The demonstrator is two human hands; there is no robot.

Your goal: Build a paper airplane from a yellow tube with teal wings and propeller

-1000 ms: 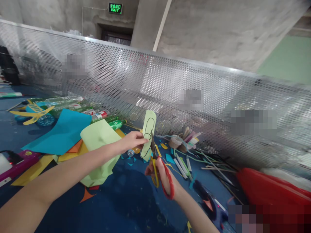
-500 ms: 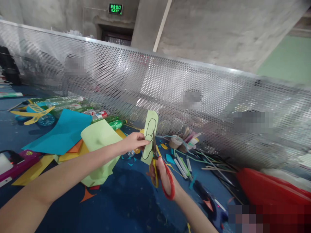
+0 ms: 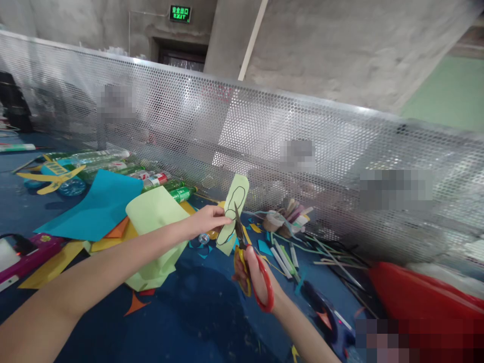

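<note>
Left hand (image 3: 207, 220): is pinching the pale green strip (image 3: 238, 187) near its middle, thumb pressing on the front.
Right hand (image 3: 251, 269): is gripping the scissors (image 3: 239, 232) by their handles, one yellow, one red.
Strip: is hanging above the tabletop (image 3: 113, 335), its top leaning right, bearing a black outline of two rounded lobes with a small circle between.
Blades: are pointing up across the strip's right side; how far they are parting is too small to tell.
Large green sheet (image 3: 153, 212): is lying left of the strip, partly hidden by the left forearm, beside a blue sheet (image 3: 94, 206).
Bottles (image 3: 180, 194): are lying beyond the sheets, near the perforated screen (image 3: 170, 121).
Sticks (image 3: 280, 262): are lying right of the scissors.
</note>
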